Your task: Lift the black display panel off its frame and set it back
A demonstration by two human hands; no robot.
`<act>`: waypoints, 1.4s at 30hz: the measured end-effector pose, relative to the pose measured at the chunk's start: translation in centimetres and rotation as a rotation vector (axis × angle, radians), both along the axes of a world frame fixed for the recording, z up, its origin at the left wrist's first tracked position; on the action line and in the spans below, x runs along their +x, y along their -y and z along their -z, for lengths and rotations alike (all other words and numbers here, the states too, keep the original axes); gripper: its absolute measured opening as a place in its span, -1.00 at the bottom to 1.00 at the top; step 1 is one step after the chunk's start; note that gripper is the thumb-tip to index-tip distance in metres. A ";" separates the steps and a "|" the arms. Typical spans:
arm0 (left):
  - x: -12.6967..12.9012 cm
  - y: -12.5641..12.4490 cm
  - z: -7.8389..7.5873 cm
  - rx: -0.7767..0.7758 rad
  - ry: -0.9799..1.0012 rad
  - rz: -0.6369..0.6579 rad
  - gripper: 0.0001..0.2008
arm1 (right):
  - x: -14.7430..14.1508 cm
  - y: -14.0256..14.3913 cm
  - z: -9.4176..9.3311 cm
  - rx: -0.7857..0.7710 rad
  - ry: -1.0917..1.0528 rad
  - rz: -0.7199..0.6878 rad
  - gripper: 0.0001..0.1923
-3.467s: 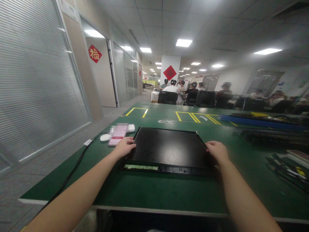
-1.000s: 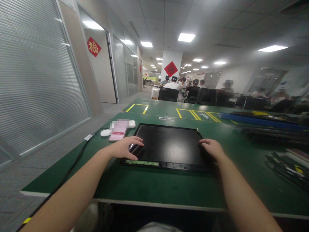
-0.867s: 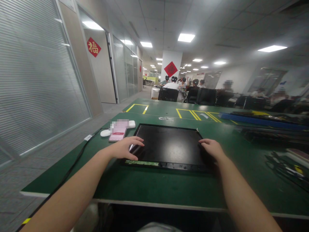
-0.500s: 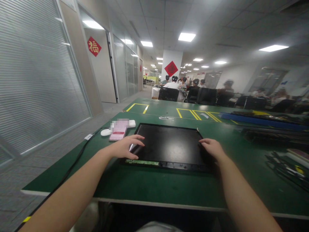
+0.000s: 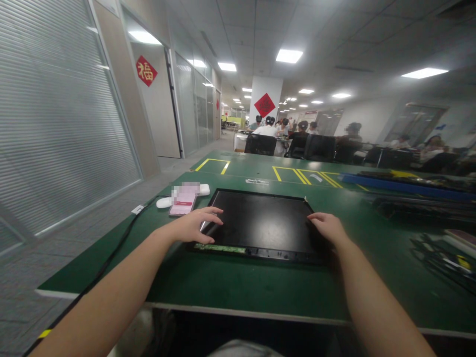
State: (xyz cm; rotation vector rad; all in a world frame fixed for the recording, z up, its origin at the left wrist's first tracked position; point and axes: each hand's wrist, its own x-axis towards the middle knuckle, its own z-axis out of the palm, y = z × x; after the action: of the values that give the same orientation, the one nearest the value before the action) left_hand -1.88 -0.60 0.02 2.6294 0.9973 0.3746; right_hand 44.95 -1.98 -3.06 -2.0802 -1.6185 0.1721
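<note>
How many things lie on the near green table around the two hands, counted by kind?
Black flat panel: 1, with left hand and right hand resting on it
Pink phone: 1
White oblong devices: 2
Black cable: 1
Total: 5

Open-plan office used as an assembly workshop.
Green work tables (image 5: pixel 260 292), glass partitions (image 5: pixel 193 109), ceiling panel lights (image 5: pixel 287 55), seated co-workers (image 5: pixel 282 130).

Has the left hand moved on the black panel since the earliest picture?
Yes. The left hand has shifted from the left edge of the black panel inward; its fingers now lie spread on the panel's surface, away from the pink phone.
</note>
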 end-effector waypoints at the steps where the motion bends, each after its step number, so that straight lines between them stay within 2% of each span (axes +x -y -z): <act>1: 0.0 0.1 0.0 -0.009 -0.004 -0.014 -0.48 | 0.0 0.0 0.0 0.000 -0.003 0.002 -0.69; 5: 0.1 -0.1 0.4 -0.003 -0.027 -0.111 -0.44 | -0.3 0.2 -0.2 -0.007 -0.022 0.018 -0.69; 10: 0.2 -1.3 1.7 0.126 -0.011 -0.246 -0.53 | -0.1 0.3 -0.1 0.048 -0.017 0.055 -0.69; 14: 0.5 -1.9 2.4 0.149 -0.037 -0.254 -0.61 | 0.3 -0.1 0.6 0.056 -0.003 0.066 -0.68; 18: 0.9 -2.0 2.6 0.170 -0.085 -0.300 -0.53 | 0.6 -0.7 1.1 0.037 0.090 0.016 -0.64; 21: 1.0 -2.1 2.7 0.177 -0.079 -0.323 -0.49 | 0.8 -0.9 1.2 -0.010 0.153 0.055 -0.62; 26: 1.1 -2.3 2.6 0.182 -0.065 -0.329 -0.46 | 1.0 -1.0 1.4 -0.093 0.081 0.106 -0.56; 31: 1.4 -2.0 2.0 0.160 -0.001 -0.296 -0.49 | 1.2 -1.1 1.9 -0.084 0.046 0.085 -0.56; 36: 1.3 -2.1 1.9 0.146 0.052 -0.323 -0.55 | 1.4 -1.1 1.8 -0.106 0.017 0.124 -0.56; 42: 1.3 -2.2 2.0 0.147 0.037 -0.327 -0.60 | 1.5 -0.8 1.6 -0.079 0.040 0.148 -0.63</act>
State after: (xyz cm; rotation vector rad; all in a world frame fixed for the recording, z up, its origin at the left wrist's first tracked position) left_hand -0.54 1.57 -1.94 2.5719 1.4420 0.5895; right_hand 46.46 -1.14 -4.69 -2.2673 -1.4955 0.1475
